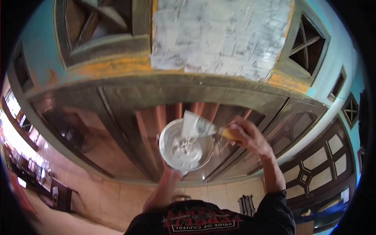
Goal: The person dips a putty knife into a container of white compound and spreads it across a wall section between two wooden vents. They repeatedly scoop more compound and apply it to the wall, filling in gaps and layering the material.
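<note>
My left hand point(170, 175) holds up a round white bowl point(185, 145) from underneath; the bowl has grey-white putty in it. My right hand point(246, 135) grips the yellow handle of a wide putty knife point(199, 125), whose blade lies over the bowl's upper rim, smeared with putty. Both hands are raised in front of a glass-panelled door. Above them, a patch of wall point(221, 35) is coated with rough white putty.
A turquoise wall with orange trim point(113, 66) surrounds dark lattice vents point(307, 45). A dark wooden door frame point(129, 94) and reflective glass panes stand right ahead. A patterned window point(321, 172) is at the right. Tiled floor and furniture point(58, 196) show at lower left.
</note>
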{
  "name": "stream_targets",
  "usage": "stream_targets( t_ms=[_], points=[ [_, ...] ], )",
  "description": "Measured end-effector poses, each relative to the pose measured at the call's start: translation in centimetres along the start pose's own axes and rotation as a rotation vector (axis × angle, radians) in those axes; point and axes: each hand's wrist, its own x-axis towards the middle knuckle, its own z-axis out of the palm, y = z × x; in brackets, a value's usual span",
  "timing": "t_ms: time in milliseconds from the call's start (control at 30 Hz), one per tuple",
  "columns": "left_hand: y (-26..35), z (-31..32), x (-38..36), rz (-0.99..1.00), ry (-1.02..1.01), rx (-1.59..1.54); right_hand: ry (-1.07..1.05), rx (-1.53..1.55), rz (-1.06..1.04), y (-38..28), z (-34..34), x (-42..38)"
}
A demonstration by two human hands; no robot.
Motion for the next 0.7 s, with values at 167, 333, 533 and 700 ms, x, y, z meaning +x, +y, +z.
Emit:
stream_targets(
  t_ms=[167,333,533,700],
  points=[
    [-0.3,2.6,-0.6,0.047,0.081,0.117,0.241,-0.168,-0.296,-0.9,1.7,-2.3],
    [0.1,0.1,-1.1,0.088,-0.077,0.052,0.273,-0.579,-0.319,4.6,6.0,-3.1],
    [0.4,-1.3,-1.4,0.136,0.101,0.084,0.339,-0.536,-0.308,5.7,7.8,-4.4],
    [0.3,-3.1,-1.3,0.158,0.129,0.091,0.226,-0.479,-0.136,7.2,8.4,-4.0]
  ],
)
